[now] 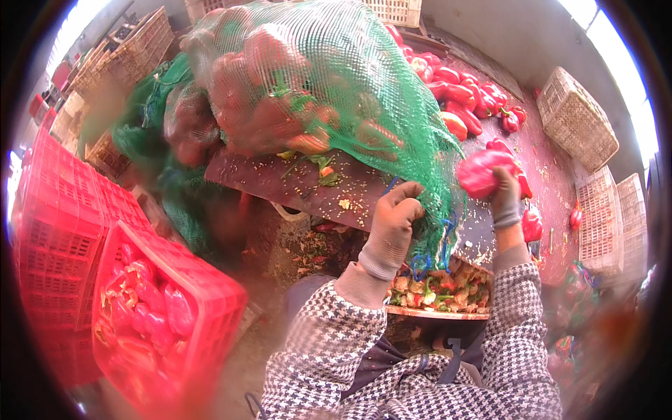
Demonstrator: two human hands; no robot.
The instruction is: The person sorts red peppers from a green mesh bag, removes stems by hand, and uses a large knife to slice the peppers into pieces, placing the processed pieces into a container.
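Observation:
My gloved left hand (396, 226) grips the gathered mouth of a green mesh sack (315, 84) full of red peppers, which lies on the work table (294, 184). In my gloved right hand (506, 197) is a red bell pepper (479, 173), held just right of the sack's mouth. Blue cord (420, 265) hangs from the sack's end. Below it, close to my lap, stands a container (438, 315) of pepper cores and stems. More red peppers (462, 94) are heaped on the table's far right part. Scattered seeds cover the tabletop.
At the left, a red plastic crate (215, 299) holds red peppers, beside stacked red crates (58, 231). Another green net sack (184, 210) rests behind them. Pale crates (577, 118) stand at the right by the wall, with more woven-looking crates (131, 52) at the back left.

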